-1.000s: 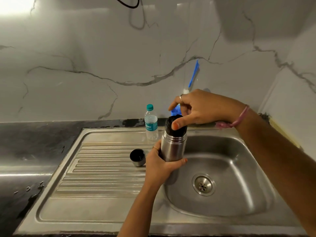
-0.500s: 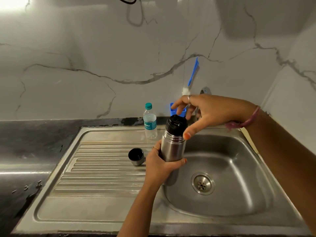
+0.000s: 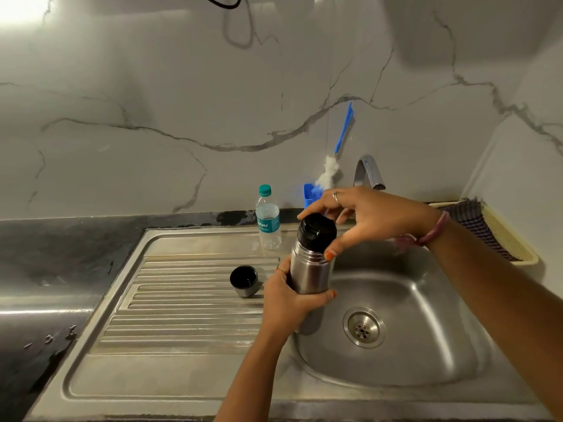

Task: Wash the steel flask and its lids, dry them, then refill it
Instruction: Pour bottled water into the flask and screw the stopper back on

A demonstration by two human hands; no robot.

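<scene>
My left hand (image 3: 289, 303) grips the body of the steel flask (image 3: 310, 271), which stands upright over the left edge of the sink bowl (image 3: 426, 354). A black inner stopper lid (image 3: 316, 234) sits in the flask's mouth. My right hand (image 3: 374, 216) curls over that lid, with the thumb on its right side and a fingertip at its back edge. The flask's steel cup lid (image 3: 243, 280) stands mouth-up on the ribbed drainboard (image 3: 182, 300), just left of my left hand.
A small plastic water bottle (image 3: 268, 219) with a teal cap stands at the back of the drainboard. Behind it a blue holder (image 3: 309, 194) carries a blue-handled bottle brush (image 3: 338, 153). The tap (image 3: 370, 172) is behind my right hand. A checked cloth (image 3: 484, 229) lies at the right.
My right hand has shifted around the black lid: the thumb moved from its front to its right side, and the wrist swung right. The flask and my left hand stayed put.
</scene>
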